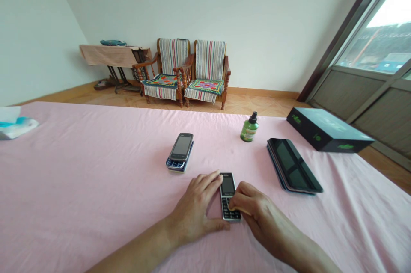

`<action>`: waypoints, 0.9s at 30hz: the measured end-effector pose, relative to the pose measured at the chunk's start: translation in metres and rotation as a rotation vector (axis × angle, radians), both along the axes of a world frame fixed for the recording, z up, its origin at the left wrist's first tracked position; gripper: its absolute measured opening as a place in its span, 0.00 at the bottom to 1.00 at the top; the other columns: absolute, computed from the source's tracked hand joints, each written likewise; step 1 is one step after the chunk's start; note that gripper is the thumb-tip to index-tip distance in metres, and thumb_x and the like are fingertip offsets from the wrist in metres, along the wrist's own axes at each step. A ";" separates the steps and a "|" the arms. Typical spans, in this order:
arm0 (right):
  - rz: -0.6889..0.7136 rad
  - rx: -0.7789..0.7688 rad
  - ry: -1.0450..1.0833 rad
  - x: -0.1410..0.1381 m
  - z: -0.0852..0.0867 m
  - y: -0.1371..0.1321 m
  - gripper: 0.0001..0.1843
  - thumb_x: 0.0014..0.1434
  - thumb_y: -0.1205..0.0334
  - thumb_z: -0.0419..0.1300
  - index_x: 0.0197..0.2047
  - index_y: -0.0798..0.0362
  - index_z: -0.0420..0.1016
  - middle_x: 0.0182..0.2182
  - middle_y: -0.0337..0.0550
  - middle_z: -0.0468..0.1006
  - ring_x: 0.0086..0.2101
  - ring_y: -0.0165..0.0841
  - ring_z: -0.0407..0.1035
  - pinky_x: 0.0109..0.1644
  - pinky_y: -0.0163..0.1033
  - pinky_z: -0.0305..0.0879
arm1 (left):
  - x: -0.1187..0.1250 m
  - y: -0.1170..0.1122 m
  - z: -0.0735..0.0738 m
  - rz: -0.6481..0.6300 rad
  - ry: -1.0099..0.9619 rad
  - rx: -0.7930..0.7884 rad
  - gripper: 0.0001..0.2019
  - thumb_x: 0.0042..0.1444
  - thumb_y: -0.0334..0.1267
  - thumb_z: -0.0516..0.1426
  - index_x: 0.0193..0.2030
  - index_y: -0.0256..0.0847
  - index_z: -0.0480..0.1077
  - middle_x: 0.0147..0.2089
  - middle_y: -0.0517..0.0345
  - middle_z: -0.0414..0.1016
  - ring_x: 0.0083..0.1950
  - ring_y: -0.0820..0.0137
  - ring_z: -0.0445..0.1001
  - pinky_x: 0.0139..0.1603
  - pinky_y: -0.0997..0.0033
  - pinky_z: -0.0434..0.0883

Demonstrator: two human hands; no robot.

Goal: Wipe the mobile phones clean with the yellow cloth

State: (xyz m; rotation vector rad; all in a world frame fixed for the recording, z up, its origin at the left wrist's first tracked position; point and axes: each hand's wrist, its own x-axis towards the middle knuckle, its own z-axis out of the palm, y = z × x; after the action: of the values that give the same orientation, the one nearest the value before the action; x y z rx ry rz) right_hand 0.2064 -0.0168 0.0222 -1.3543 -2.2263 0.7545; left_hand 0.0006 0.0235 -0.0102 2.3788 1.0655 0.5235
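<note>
A black keypad phone (228, 185) with a silver edge lies face up on the pink cloth in front of me. My left hand (201, 202) steadies it from the left, fingertips at its upper left edge and thumb by its bottom edge. Over its keypad my right hand (257, 211) is closed, pinching a small yellowish piece (241, 210) that looks like folded cloth and is mostly covered by the fingers. The pinched fingers rest against the keys. Beyond my left hand sits a small stack of phones (181, 148), a grey touchscreen one on top.
Tablets (292, 166) lie stacked at the right, with a black box (327, 129) behind them. A green bottle (249, 128) with a black cap stands farther back. At the far left is a tissue pack (19, 127). Two wooden chairs (208, 72) stand beyond the pink-covered surface (112, 179).
</note>
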 end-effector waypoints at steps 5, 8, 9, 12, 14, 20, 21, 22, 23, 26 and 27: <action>-0.037 -0.014 0.143 0.014 -0.004 0.002 0.15 0.60 0.80 0.52 0.36 0.53 0.75 0.34 0.40 0.71 0.35 0.31 0.69 0.38 0.34 0.62 | 0.000 0.000 0.001 0.006 0.013 -0.013 0.50 0.42 0.60 0.68 0.68 0.39 0.58 0.69 0.40 0.58 0.67 0.47 0.59 0.66 0.43 0.58; -0.040 -0.042 0.143 0.015 -0.006 0.003 0.13 0.60 0.78 0.53 0.34 0.53 0.75 0.32 0.40 0.71 0.32 0.30 0.69 0.36 0.34 0.61 | 0.000 0.000 0.000 0.009 0.008 -0.012 0.50 0.41 0.60 0.68 0.68 0.39 0.58 0.69 0.40 0.58 0.67 0.47 0.58 0.66 0.43 0.57; -0.037 -0.051 0.139 0.013 -0.006 0.002 0.13 0.60 0.77 0.53 0.33 0.53 0.75 0.32 0.40 0.71 0.32 0.30 0.68 0.35 0.34 0.60 | 0.000 0.000 0.000 0.009 0.005 -0.011 0.50 0.42 0.60 0.68 0.68 0.40 0.58 0.70 0.41 0.58 0.67 0.47 0.58 0.66 0.43 0.57; -0.020 -0.058 0.125 0.009 -0.007 0.001 0.13 0.61 0.77 0.52 0.33 0.54 0.74 0.32 0.41 0.70 0.32 0.31 0.68 0.35 0.35 0.60 | -0.001 0.000 -0.001 0.004 0.003 -0.008 0.50 0.42 0.62 0.67 0.68 0.41 0.58 0.69 0.41 0.58 0.67 0.47 0.59 0.66 0.43 0.58; -0.014 -0.043 0.099 0.007 -0.007 0.000 0.13 0.61 0.77 0.51 0.31 0.54 0.72 0.32 0.41 0.69 0.33 0.31 0.67 0.35 0.35 0.60 | -0.001 0.000 -0.001 0.001 0.002 -0.006 0.49 0.43 0.63 0.66 0.68 0.41 0.58 0.69 0.41 0.58 0.67 0.47 0.59 0.65 0.43 0.58; -0.016 0.001 0.029 0.001 -0.005 0.000 0.14 0.61 0.76 0.52 0.27 0.54 0.67 0.31 0.41 0.69 0.33 0.32 0.64 0.34 0.35 0.58 | 0.001 0.000 0.002 0.007 0.025 -0.017 0.49 0.43 0.61 0.67 0.67 0.37 0.59 0.69 0.39 0.59 0.67 0.48 0.59 0.66 0.45 0.58; -0.019 0.005 0.017 0.000 -0.005 0.000 0.14 0.61 0.76 0.52 0.27 0.54 0.68 0.31 0.41 0.69 0.33 0.33 0.64 0.35 0.35 0.58 | 0.001 0.000 0.003 0.008 0.025 -0.022 0.49 0.43 0.61 0.67 0.67 0.37 0.59 0.69 0.39 0.59 0.67 0.48 0.59 0.66 0.45 0.58; -0.021 0.009 0.008 -0.002 -0.005 0.000 0.13 0.61 0.76 0.52 0.27 0.54 0.69 0.31 0.41 0.69 0.33 0.33 0.65 0.35 0.36 0.58 | 0.001 -0.001 0.003 0.008 0.024 -0.025 0.49 0.43 0.61 0.67 0.67 0.37 0.59 0.69 0.39 0.58 0.67 0.48 0.59 0.66 0.45 0.58; -0.021 0.012 0.002 -0.004 -0.005 0.000 0.13 0.61 0.76 0.52 0.27 0.54 0.69 0.31 0.42 0.69 0.33 0.33 0.65 0.35 0.36 0.58 | 0.001 -0.001 0.004 0.007 0.023 -0.028 0.49 0.43 0.60 0.67 0.67 0.36 0.59 0.69 0.39 0.58 0.67 0.48 0.58 0.66 0.45 0.58; -0.025 0.029 0.006 -0.009 -0.006 0.000 0.12 0.61 0.76 0.52 0.30 0.54 0.71 0.32 0.43 0.71 0.34 0.34 0.65 0.35 0.36 0.58 | 0.001 -0.001 0.004 0.002 0.019 -0.027 0.49 0.43 0.60 0.67 0.67 0.37 0.59 0.69 0.39 0.58 0.67 0.48 0.58 0.66 0.45 0.58; -0.025 0.033 0.014 -0.009 -0.006 0.000 0.13 0.61 0.77 0.52 0.29 0.54 0.72 0.32 0.43 0.71 0.34 0.34 0.65 0.35 0.36 0.58 | 0.001 -0.001 0.004 0.002 0.014 -0.024 0.48 0.43 0.60 0.68 0.67 0.38 0.59 0.69 0.40 0.58 0.67 0.48 0.58 0.66 0.45 0.58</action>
State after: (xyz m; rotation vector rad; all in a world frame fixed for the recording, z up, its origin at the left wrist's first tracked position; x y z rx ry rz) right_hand 0.1971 -0.0169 0.0166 -1.3551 -2.1976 0.7133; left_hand 0.0014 0.0223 -0.0064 2.3637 1.0748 0.4930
